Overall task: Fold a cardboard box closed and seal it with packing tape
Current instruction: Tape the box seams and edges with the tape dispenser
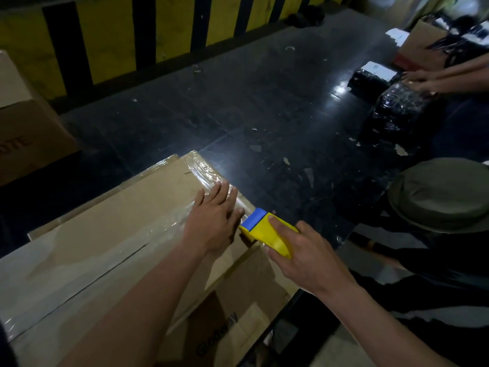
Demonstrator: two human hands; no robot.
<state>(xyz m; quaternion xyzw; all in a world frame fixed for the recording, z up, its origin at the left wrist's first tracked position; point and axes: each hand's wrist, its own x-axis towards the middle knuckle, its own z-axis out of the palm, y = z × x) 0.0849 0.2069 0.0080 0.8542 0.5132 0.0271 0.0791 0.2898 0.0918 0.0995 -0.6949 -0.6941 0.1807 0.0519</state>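
Scene dim overall, with low-light softness and grain throughout. Light seems to be overhead: bright specular patches on dark glossy surface (238,107), strongest at right and beside box corner. White glints on clear tape (206,172) across cardboard box (111,215). Cardboard top is best-lit area; lower left corner falls to black. Yellow-and-blue tape dispenser (267,234) is the only saturated colour. Wide-angle distortion bends striped barrier (105,35). Motion blur smears another person's hands (416,80) at upper right. Left-edge carton (23,123) soft, murky.

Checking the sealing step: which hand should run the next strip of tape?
Probably right: the right hand grips the tape dispenser at the box edge, while the left hand presses flat on the tape.
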